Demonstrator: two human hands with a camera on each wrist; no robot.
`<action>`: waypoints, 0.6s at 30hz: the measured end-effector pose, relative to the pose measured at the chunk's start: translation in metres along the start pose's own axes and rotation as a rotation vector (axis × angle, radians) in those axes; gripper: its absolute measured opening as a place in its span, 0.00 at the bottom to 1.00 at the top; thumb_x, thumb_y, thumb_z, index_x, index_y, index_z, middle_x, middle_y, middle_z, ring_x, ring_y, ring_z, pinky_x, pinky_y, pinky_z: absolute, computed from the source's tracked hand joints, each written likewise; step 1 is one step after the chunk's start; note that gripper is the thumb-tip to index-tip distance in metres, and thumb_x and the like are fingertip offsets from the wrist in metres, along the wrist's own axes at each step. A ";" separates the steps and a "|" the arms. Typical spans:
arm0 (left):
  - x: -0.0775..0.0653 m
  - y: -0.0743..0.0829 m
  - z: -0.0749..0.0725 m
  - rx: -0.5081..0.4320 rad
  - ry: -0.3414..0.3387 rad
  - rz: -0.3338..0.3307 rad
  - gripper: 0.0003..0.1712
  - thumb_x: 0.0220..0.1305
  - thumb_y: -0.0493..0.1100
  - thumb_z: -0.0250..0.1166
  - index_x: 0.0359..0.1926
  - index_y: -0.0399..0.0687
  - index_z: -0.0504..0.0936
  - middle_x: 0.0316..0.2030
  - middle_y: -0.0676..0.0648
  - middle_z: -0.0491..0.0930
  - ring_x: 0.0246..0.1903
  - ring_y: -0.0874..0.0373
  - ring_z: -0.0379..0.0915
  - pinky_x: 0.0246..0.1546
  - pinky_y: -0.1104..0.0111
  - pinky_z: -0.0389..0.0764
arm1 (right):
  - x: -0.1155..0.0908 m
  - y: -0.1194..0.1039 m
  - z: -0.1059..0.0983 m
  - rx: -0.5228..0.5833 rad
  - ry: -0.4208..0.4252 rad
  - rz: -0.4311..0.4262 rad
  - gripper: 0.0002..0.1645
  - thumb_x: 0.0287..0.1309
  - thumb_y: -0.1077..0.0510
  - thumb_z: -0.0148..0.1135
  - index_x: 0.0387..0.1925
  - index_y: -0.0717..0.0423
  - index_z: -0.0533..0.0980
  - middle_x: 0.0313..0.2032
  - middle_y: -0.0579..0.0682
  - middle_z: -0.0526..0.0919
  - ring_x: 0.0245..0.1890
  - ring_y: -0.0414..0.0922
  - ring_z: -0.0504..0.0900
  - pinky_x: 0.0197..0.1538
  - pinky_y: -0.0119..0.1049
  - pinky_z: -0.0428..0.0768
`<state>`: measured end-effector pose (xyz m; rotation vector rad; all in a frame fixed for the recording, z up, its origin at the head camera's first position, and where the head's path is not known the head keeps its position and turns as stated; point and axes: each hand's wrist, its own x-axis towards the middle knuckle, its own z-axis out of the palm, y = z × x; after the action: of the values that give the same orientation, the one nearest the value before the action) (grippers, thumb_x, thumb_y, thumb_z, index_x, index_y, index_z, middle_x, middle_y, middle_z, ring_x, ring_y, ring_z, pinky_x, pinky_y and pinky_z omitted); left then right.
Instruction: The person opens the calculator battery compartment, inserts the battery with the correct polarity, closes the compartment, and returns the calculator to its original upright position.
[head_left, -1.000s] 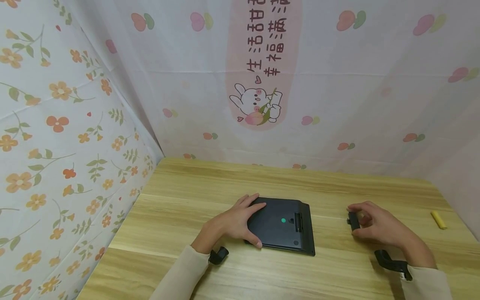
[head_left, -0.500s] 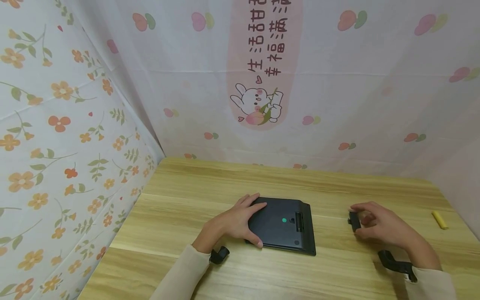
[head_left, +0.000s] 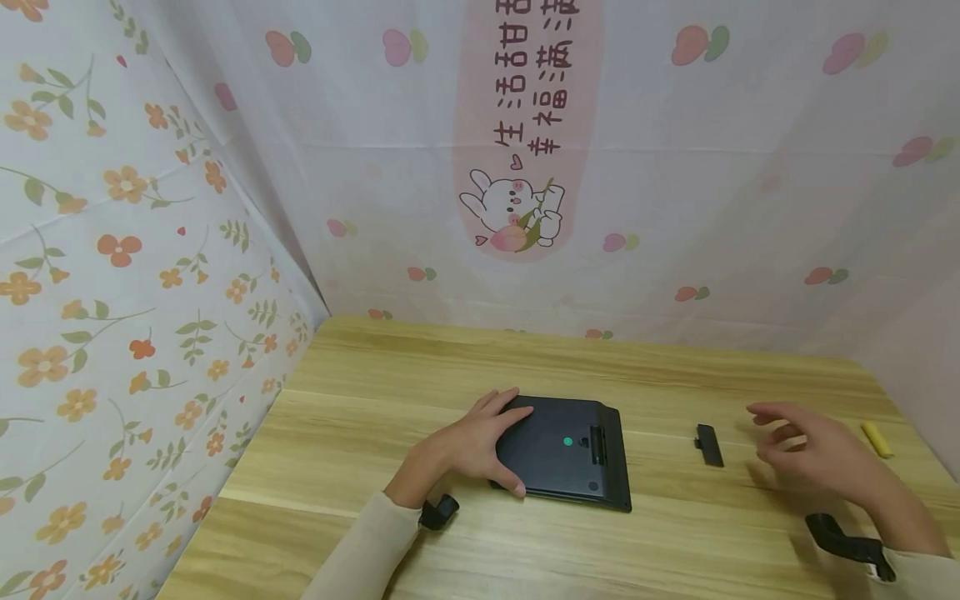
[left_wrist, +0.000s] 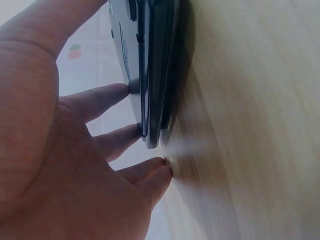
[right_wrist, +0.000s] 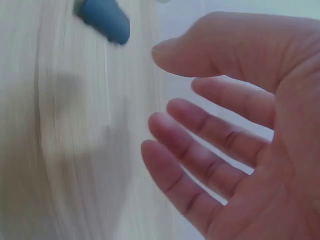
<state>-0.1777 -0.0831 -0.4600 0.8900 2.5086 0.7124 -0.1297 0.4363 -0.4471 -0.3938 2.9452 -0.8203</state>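
Note:
A black flat device (head_left: 555,446), which looks like a calculator lying face down, has an oblong battery slot (head_left: 597,444) showing on its back. My left hand (head_left: 480,442) rests spread over its left end, thumb at the near edge; in the left wrist view two fingertips touch the device (left_wrist: 152,75) and others reach the tabletop. To the right lies a small black battery cover (head_left: 708,445), with a tab on its left side. My right hand (head_left: 817,450) hovers right of the cover, fingers loosely bent and holding nothing.
A yellow battery-like cylinder (head_left: 877,439) lies at the table's right end, beyond my right hand. The wooden table (head_left: 390,358) ends at a printed curtain (head_left: 360,183) behind. A flowered cloth (head_left: 120,333) hangs along the left side.
My right hand has let go of the battery cover, leaving it on the table, and has moved right toward the yellow cylinder. My left hand and the device have stayed put.

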 end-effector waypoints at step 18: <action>-0.002 -0.002 0.002 0.003 -0.005 -0.012 0.68 0.54 0.64 0.87 0.89 0.56 0.60 0.89 0.47 0.42 0.87 0.42 0.34 0.78 0.40 0.62 | -0.021 0.075 -0.043 -0.117 0.111 0.078 0.29 0.67 0.65 0.76 0.63 0.74 0.74 0.52 0.68 0.85 0.36 0.17 0.72 0.30 0.31 0.77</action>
<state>-0.1763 -0.0850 -0.4625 0.8758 2.5090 0.7014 -0.1315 0.5253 -0.4495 -0.2449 3.0985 -0.6846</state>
